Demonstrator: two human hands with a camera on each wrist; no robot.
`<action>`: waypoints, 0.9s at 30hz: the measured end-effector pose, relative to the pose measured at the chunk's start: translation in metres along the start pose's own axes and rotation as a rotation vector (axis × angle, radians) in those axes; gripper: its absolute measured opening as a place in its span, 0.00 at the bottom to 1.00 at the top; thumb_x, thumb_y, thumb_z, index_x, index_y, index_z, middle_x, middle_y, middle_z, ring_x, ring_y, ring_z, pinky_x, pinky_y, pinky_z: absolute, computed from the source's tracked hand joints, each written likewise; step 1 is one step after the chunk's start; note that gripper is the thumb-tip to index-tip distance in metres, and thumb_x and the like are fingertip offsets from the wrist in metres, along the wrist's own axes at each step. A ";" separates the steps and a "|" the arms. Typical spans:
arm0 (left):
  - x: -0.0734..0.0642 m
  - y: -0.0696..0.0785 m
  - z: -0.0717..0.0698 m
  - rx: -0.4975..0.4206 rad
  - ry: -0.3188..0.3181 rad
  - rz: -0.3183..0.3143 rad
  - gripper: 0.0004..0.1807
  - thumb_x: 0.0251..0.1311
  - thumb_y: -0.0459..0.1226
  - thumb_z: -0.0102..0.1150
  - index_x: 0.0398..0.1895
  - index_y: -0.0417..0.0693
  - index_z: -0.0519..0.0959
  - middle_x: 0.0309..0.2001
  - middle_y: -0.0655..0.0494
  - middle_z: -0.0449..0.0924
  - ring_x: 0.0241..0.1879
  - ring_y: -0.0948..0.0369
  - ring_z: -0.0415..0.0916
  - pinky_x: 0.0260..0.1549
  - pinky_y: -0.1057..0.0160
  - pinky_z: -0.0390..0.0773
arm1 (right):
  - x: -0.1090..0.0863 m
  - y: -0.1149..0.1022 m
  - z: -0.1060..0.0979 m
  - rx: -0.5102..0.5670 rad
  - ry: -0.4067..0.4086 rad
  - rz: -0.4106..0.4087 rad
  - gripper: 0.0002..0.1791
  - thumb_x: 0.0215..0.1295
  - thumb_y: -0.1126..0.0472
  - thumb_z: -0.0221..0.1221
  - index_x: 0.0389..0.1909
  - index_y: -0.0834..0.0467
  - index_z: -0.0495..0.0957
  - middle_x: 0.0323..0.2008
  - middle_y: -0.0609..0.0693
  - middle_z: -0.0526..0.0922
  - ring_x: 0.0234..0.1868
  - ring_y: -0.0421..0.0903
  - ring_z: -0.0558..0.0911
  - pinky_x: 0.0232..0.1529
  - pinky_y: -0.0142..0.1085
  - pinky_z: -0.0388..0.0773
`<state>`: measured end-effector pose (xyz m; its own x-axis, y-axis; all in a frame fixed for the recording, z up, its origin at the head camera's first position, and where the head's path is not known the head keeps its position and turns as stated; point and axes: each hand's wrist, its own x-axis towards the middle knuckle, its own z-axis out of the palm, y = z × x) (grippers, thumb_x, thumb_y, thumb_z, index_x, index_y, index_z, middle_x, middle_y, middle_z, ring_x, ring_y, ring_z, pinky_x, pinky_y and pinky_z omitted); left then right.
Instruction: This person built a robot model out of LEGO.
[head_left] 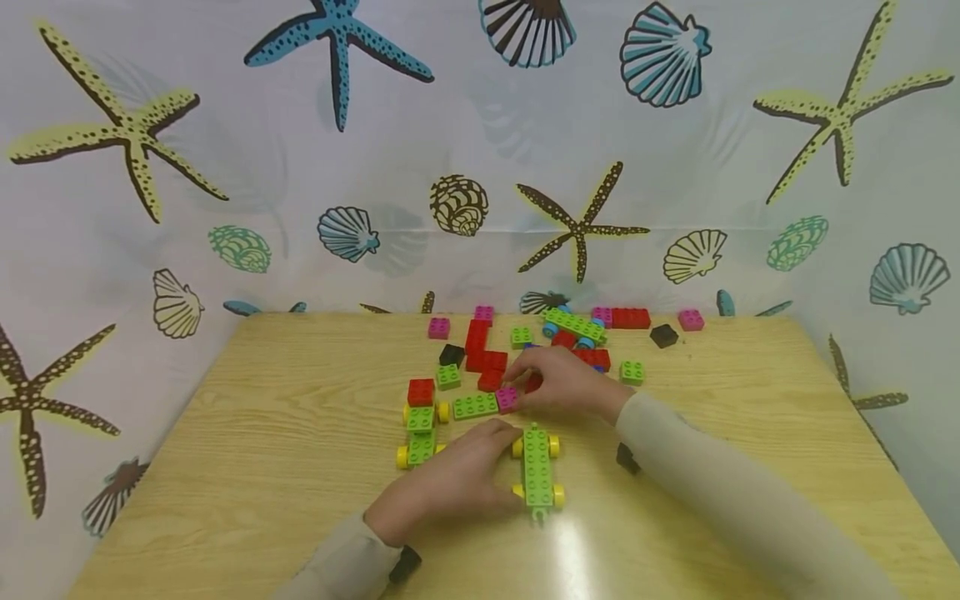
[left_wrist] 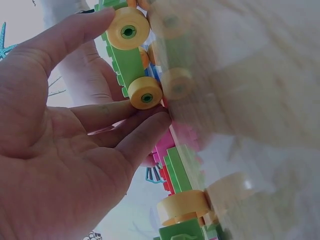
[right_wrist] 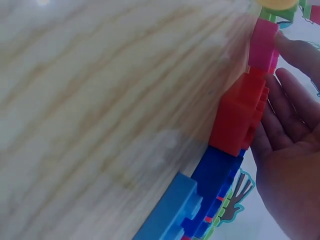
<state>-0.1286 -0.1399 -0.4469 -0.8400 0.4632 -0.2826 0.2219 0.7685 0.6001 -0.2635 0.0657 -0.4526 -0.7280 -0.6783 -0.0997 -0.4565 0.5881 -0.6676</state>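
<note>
My left hand [head_left: 465, 475] holds a green toy car base [head_left: 537, 467] with yellow wheels by its left side, thumb at the near wheel and fingers at the far one. In the left wrist view, the fingertips meet the yellow wheels [left_wrist: 146, 93]. My right hand [head_left: 564, 382] reaches over a small magenta brick [head_left: 507, 399] and pinches it between thumb and finger. That brick sits against the right end of a long green brick [head_left: 476, 406]. In the right wrist view, a red brick [right_wrist: 237, 115] stands right beside the fingers.
Left of the long brick is another green car with yellow wheels [head_left: 421, 450], a red brick [head_left: 421, 392] at its far end. Red, green, magenta and black bricks lie farther back, with a blue-wheeled green car base [head_left: 574, 325]. A patterned cloth [head_left: 405, 167] hangs behind the table.
</note>
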 end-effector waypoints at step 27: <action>0.000 -0.001 0.001 -0.002 0.015 0.006 0.53 0.60 0.55 0.82 0.84 0.43 0.70 0.81 0.48 0.72 0.81 0.49 0.70 0.84 0.43 0.71 | -0.008 0.004 0.005 0.004 0.080 0.046 0.15 0.72 0.50 0.76 0.57 0.44 0.89 0.55 0.40 0.89 0.57 0.46 0.84 0.65 0.46 0.86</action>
<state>-0.1280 -0.1397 -0.4483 -0.8459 0.4612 -0.2679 0.2259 0.7648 0.6033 -0.2566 0.0711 -0.4585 -0.7870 -0.6129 -0.0708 -0.4197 0.6159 -0.6668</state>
